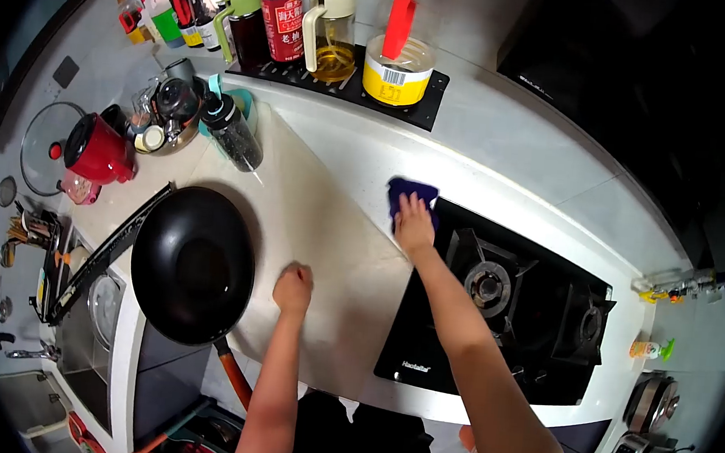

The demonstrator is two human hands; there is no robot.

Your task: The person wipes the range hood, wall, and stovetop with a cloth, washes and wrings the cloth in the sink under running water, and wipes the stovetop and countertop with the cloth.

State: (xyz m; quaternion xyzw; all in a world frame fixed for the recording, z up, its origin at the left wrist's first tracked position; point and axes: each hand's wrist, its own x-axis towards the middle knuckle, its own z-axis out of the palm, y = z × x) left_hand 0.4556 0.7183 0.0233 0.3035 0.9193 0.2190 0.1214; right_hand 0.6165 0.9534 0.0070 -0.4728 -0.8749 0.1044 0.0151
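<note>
My right hand [415,222] presses a dark purple cloth [401,189] onto the white counter, at the back left corner of the black gas stove [414,333]. Its fingers lie over the cloth and keep hold of it. My left hand [294,287] is closed in a fist and rests on the beige counter mat [335,309], with nothing visible in it. Just left of that fist sits a black wok [194,256], its brown handle [234,376] pointing toward me past the counter's front edge.
Behind the counter, a black rack [422,116] carries a soy sauce bottle [284,16], an oil jug [335,33] and a yellow-labelled jar [398,80]. A dark water bottle [233,135] stands back left, near a red pot [100,150]. The sink [84,349] is at left.
</note>
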